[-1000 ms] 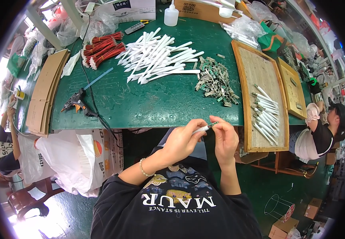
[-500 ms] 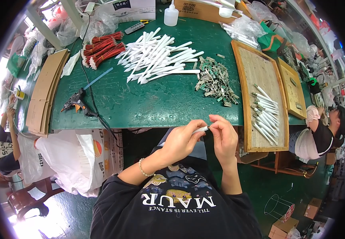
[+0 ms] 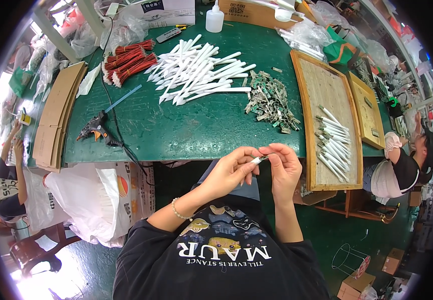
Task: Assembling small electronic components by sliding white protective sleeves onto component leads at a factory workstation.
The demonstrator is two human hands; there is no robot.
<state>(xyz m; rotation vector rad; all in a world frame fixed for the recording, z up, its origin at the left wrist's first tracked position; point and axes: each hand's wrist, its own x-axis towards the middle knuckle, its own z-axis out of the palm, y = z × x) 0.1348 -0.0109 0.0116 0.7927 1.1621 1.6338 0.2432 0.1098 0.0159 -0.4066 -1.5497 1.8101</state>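
Observation:
My left hand [image 3: 230, 172] is closed around a short white plastic tube [image 3: 256, 160], most of it hidden by the fingers. My right hand [image 3: 283, 167] pinches a small circuit board [image 3: 264, 157] at the tube's open end; little of it shows. Both hands are just off the table's front edge, above my lap. Beyond them lies a heap of small green circuit boards [image 3: 271, 102] with metal ends. To its left is a pile of white pointed tubes [image 3: 201, 70]. A wooden tray [image 3: 304, 95] on the right holds several white tubes [image 3: 334, 145] with metal tips.
A glue gun [image 3: 99, 131] with a trailing black cable lies on the green table [image 3: 186, 127], left of centre. Behind it are red wire bundles [image 3: 129, 62]. A white squeeze bottle [image 3: 215, 20] stands at the back. Cardboard sheets [image 3: 59, 120] lean at left. Co-workers sit at both sides.
Both hands have shifted slightly, with the fingers drawn closer around the tube's end. The right fingertips have moved left over it. The piles and tray look the same.

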